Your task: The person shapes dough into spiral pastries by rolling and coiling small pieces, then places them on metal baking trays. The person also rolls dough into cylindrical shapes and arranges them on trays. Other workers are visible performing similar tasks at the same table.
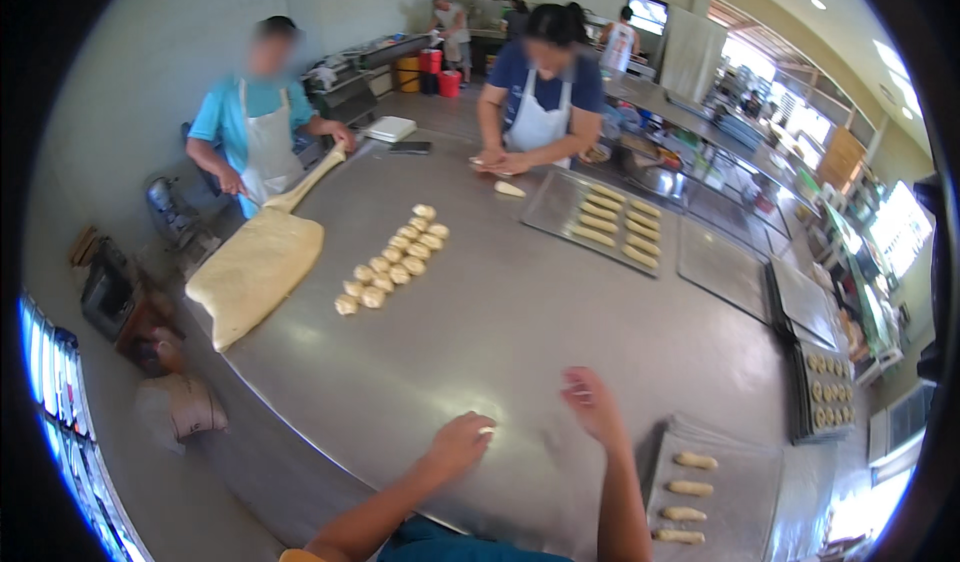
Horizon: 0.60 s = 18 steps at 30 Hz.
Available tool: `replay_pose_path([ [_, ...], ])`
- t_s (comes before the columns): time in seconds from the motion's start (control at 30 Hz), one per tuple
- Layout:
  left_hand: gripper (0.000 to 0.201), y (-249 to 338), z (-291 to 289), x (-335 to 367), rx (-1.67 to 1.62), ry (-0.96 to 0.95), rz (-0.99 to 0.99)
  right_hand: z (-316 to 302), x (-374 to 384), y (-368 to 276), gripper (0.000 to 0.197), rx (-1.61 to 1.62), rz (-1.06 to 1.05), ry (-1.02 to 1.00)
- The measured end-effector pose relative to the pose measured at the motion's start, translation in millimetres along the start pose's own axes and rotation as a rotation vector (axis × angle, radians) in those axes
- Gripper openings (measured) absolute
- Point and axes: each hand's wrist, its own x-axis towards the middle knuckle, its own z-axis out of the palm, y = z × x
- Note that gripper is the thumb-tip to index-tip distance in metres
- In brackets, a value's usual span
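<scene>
My left hand (461, 446) is low over the metal worktable (480, 342), fingers curled round a small pale piece of dough (487, 430) that shows at the fingertips. To its right, my right hand (592, 404) is lifted off the tabletop with its fingers loosely bent and apart; a whitish trace, perhaps dough, shows on them. Nearest to that hand is a lined baking tray (735, 482) with several shaped dough sticks (690, 488). Farther off, two rows of dough balls (397, 257) lie on the table.
A large dough sheet (262, 267) spreads at the left edge, where a co-worker in a light blue shirt (222, 112) cuts it. Across the table, another co-worker (545, 92) handles dough beside a filled tray (600, 217). Stacked trays of rings (828, 392) stand at right.
</scene>
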Motion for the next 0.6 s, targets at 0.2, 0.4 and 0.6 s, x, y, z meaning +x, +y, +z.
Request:
replay_pose_path([
  [0.2, 0.041, -147.0, -127.8, 37.3, 0.156, 0.383, -0.195, 255.4, 159.4, -36.5, 0.045, 0.011, -0.065, -0.387],
  [0.4, 0.066, -239.9, -196.5, 105.3, 0.168, 0.712, -0.373, 397.5, 241.1, -37.1, 0.05, -0.366, -0.261, -0.263],
  [0.6, 0.051, -280.1, -201.6, 130.6, 0.148, 0.669, -0.431, 416.8, 259.7, -9.2, 0.042, -0.444, -0.306, -0.143],
])
